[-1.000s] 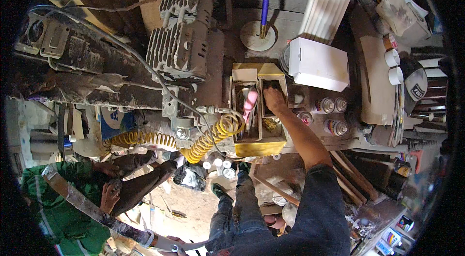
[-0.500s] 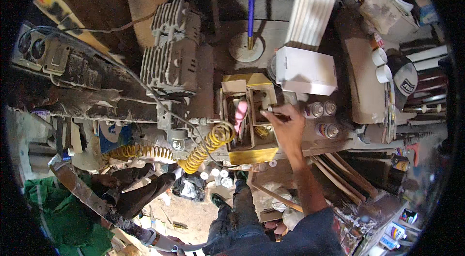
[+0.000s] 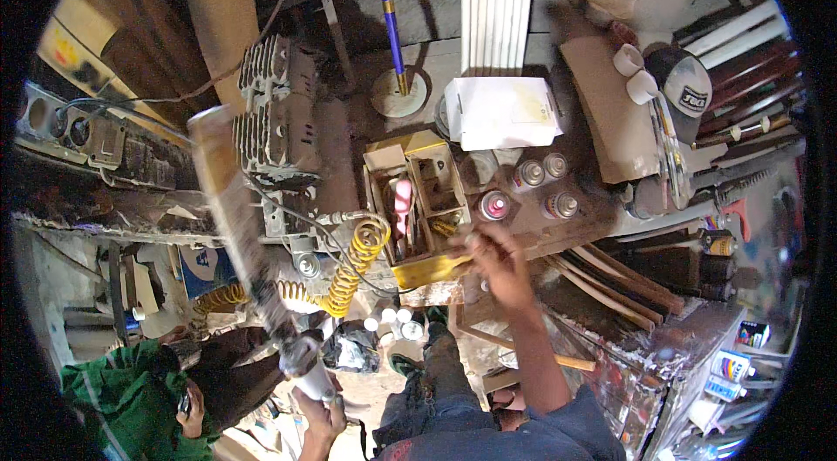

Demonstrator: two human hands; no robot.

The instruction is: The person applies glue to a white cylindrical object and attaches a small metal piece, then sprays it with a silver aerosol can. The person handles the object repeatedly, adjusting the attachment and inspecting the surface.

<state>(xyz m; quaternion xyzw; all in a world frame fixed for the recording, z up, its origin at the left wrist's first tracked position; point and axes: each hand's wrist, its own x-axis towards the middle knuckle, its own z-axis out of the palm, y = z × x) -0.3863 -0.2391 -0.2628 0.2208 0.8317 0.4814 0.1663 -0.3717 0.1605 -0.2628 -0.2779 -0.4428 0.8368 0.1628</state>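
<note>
Long grey-brown strip [image 3: 241, 226], gripped at its near end by left hand [image 3: 322, 414], fingers wrapped, apparently requires steady holding; right hand [image 3: 501, 262] blurred, fingers indeterminable.

Yellow box [image 3: 427, 274], pink thing [image 3: 402, 198], middle of the frame
The curly hose [image 3: 345, 278] is yellow too. At the top, the pole [image 3: 386, 21] is blue with gold bands, and the board [image 3: 497, 8] is white with long lines. At lower left, the cloth [image 3: 118, 404] is green.
</note>
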